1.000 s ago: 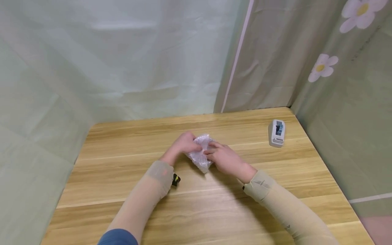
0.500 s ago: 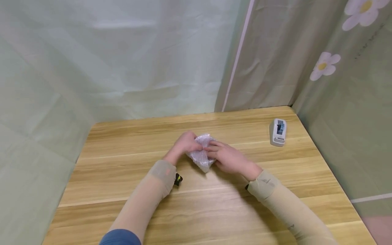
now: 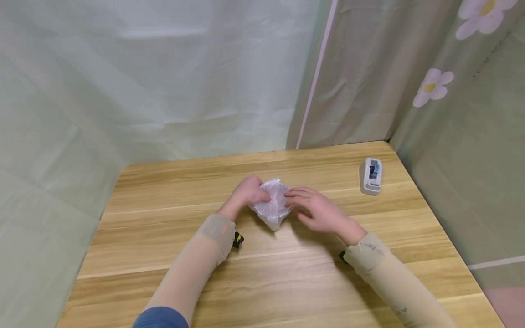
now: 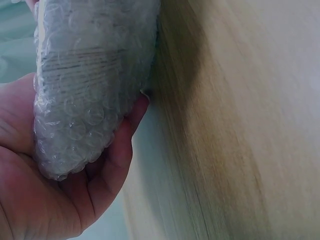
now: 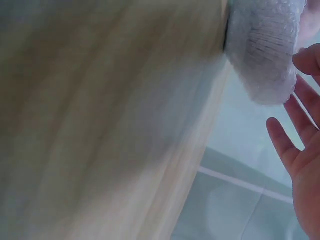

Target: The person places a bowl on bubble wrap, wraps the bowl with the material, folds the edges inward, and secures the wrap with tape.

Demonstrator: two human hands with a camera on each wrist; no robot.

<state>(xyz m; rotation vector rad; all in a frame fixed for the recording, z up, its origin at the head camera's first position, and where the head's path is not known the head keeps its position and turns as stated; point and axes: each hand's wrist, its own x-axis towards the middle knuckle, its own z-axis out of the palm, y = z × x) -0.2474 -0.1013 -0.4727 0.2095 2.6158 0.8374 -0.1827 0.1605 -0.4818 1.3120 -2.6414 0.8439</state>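
Note:
A bundle in clear bubble wrap stands on the table's middle, its pale contents blurred by the wrap. Thin dark lines show through the wrap in the left wrist view. My left hand grips the bundle's left side, thumb over the top and fingers curled round beneath. On the other side, my right hand has its fingers loosely spread, fingertips right at the bundle's right edge. In the right wrist view its fingers lie beside the wrap, not curled round it.
A white tape dispenser with a blue roll stands at the back right of the wooden table. Pale green curtains hang behind the table and along both sides, with daisies printed at the right.
My right hand has drawn back to the right from the top of the bundle, uncovering more of the wrap. My left hand keeps its grip in the same place.

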